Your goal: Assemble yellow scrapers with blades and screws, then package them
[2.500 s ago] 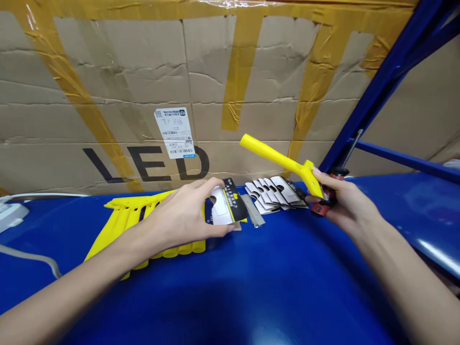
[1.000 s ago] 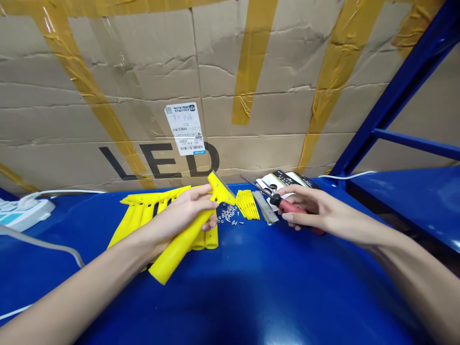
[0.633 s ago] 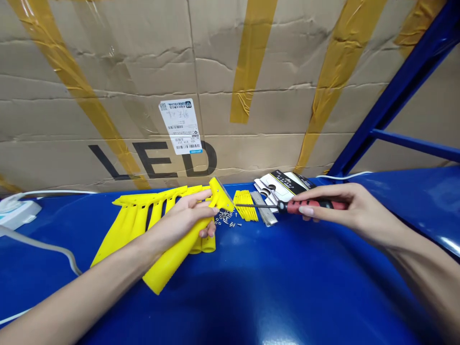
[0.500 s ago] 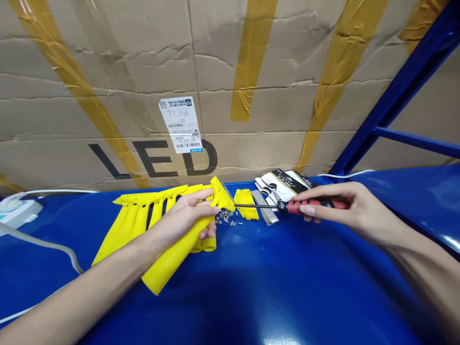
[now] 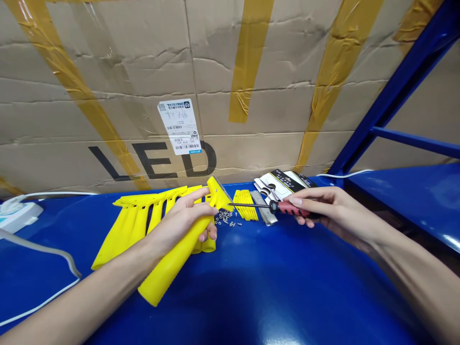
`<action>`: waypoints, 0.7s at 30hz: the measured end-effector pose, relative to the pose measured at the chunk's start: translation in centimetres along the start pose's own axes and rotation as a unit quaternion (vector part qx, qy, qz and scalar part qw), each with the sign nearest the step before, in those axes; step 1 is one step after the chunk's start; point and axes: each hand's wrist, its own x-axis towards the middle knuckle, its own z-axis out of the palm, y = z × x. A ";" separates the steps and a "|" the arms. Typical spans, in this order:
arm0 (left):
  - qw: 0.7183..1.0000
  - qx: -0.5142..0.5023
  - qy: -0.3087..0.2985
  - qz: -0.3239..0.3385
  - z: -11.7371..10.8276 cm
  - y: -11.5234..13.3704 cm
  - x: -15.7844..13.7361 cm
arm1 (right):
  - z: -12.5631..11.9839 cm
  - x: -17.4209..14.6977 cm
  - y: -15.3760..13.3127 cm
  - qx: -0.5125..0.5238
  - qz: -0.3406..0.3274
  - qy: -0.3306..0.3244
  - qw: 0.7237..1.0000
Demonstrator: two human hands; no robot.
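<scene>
My left hand (image 5: pixel 194 211) is closed around a yellow scraper (image 5: pixel 172 258), its handle slanting down to the left and its head with a metal blade pointing up. In my right hand (image 5: pixel 319 206) is a screwdriver (image 5: pixel 293 209) with a red and black handle. Its dark shaft runs left, and the tip meets the scraper's head near a screw spot. Small screws and nuts (image 5: pixel 225 218) lie just behind the head. Beside them are a stack of yellow plastic pieces (image 5: pixel 246 203) and some flat metal blades (image 5: pixel 265 211).
More yellow scraper handles (image 5: pixel 125 230) lie in a row at the left. Black and white cards (image 5: pixel 283 184) rest at the back, against a large cardboard box (image 5: pixel 223 62). A white power strip (image 5: pixel 21 213) with cables sits far left; a blue metal frame (image 5: pixel 398 100) rises at right.
My right hand has moved slightly left along the screwdriver, and its fingers have shifted on the handle. The scraper's handle end has dropped a little, with the screwdriver tip staying at its head.
</scene>
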 end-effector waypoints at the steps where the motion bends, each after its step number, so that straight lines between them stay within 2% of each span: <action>1: 1.000 0.000 0.003 0.003 0.0 0.0 0.0 | 0.1 0.0 0.0 0.004 0.006 -0.004 1.000; 12: 1.000 -0.012 0.011 -0.012 -0.1 0.0 0.4 | 0.2 -0.2 -0.3 -0.023 -0.029 -0.001 0.999; 18: 1.000 -0.017 0.015 -0.016 0.2 0.0 0.2 | 0.2 -0.3 -0.3 -0.038 -0.019 -0.004 0.999; 21: 0.999 -0.014 0.028 -0.034 0.5 -0.1 0.0 | 0.4 -0.3 -0.3 -0.085 0.000 0.014 0.996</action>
